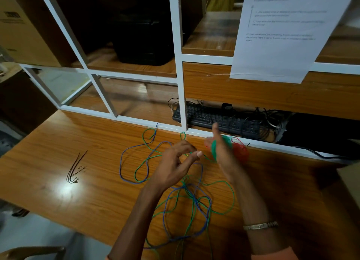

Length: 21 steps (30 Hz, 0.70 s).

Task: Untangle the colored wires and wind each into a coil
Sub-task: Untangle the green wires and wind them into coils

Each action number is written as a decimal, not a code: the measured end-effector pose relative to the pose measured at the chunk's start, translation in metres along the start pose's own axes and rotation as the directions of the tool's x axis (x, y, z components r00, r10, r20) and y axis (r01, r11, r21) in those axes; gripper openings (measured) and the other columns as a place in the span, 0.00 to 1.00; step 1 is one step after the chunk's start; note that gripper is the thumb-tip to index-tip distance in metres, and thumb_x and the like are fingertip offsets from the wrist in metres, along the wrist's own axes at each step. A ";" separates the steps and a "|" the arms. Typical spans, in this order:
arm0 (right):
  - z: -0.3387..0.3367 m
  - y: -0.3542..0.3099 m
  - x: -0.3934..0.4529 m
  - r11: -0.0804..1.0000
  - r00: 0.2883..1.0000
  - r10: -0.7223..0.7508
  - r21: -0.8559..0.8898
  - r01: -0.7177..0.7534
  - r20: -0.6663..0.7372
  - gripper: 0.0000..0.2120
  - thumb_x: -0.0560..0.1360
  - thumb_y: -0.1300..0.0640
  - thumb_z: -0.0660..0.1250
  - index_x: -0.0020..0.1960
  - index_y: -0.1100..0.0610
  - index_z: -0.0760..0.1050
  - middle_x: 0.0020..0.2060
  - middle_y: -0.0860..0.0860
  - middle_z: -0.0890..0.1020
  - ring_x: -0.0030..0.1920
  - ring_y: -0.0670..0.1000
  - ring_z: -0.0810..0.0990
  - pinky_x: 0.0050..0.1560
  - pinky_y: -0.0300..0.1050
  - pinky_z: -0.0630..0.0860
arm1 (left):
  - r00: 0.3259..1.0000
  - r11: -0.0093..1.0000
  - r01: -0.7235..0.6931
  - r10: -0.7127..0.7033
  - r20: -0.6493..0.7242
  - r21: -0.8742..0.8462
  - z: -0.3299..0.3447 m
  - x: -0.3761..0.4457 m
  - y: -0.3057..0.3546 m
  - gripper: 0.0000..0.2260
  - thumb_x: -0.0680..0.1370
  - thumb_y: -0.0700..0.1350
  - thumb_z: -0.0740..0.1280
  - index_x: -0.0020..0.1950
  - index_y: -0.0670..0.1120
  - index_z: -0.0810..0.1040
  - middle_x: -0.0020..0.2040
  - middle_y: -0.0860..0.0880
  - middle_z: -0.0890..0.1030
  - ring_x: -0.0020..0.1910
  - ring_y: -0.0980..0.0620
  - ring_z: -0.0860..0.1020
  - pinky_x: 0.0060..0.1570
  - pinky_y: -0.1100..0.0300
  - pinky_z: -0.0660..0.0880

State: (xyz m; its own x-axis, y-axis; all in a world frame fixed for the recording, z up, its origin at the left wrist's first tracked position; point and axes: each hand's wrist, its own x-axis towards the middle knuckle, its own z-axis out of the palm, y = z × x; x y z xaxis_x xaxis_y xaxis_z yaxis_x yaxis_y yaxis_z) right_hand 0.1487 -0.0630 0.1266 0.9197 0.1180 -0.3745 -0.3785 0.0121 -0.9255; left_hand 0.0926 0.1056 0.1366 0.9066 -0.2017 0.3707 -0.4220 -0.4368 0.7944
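A green wire (224, 183) and a blue wire (124, 156) lie tangled in loose loops across the wooden table (87, 191). My right hand (222, 152) is raised with green wire wound round its palm, thumb up. A red coil (240, 149) lies on the table just behind that hand. My left hand (175, 166) pinches the green strand between thumb and fingers, a short way left of the right hand. The taut strand runs between both hands.
Several black cable ties (75, 168) lie on the table at the left. A white frame partition (181, 96) bounds the table's far edge; behind it are a black keyboard (214, 117) and dark cables. A printed sheet (282, 33) hangs top right.
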 end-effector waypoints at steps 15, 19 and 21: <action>-0.007 -0.006 -0.036 0.809 0.291 -0.395 0.480 -0.338 0.871 0.55 0.77 0.23 0.44 0.48 0.76 0.80 0.28 0.61 0.83 0.17 0.56 0.73 0.18 0.42 0.58 | 0.964 0.939 0.254 -0.265 -0.017 -0.231 -0.009 -0.008 -0.034 0.16 0.80 0.58 0.68 0.39 0.50 0.83 0.64 0.49 0.83 0.67 0.58 0.78 0.62 0.61 0.73; -0.020 -0.006 -0.026 0.495 0.493 -0.616 0.789 -0.364 0.614 0.48 0.81 0.28 0.47 0.56 0.74 0.79 0.31 0.60 0.84 0.22 0.51 0.76 0.36 0.44 0.75 | 0.946 0.923 0.320 -0.322 0.030 -0.214 0.003 -0.017 -0.038 0.18 0.83 0.52 0.67 0.40 0.41 0.81 0.63 0.49 0.82 0.71 0.63 0.74 0.62 0.67 0.71; -0.027 -0.004 -0.023 0.367 0.651 -0.620 0.895 -0.253 0.438 0.41 0.82 0.31 0.53 0.64 0.70 0.77 0.39 0.57 0.86 0.33 0.49 0.83 0.44 0.43 0.76 | 0.940 0.918 0.341 -0.337 0.055 -0.203 0.008 -0.021 -0.043 0.16 0.83 0.53 0.67 0.42 0.43 0.83 0.65 0.51 0.81 0.72 0.61 0.73 0.66 0.61 0.73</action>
State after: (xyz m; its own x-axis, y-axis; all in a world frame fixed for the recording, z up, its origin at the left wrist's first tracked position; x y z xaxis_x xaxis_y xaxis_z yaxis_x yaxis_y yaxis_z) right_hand 0.1318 -0.0927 0.1373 0.7873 0.5044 0.3545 -0.4652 0.8634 -0.1953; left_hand 0.0913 0.1219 0.0908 0.9944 -0.0908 0.0546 -0.0790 -0.2912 0.9534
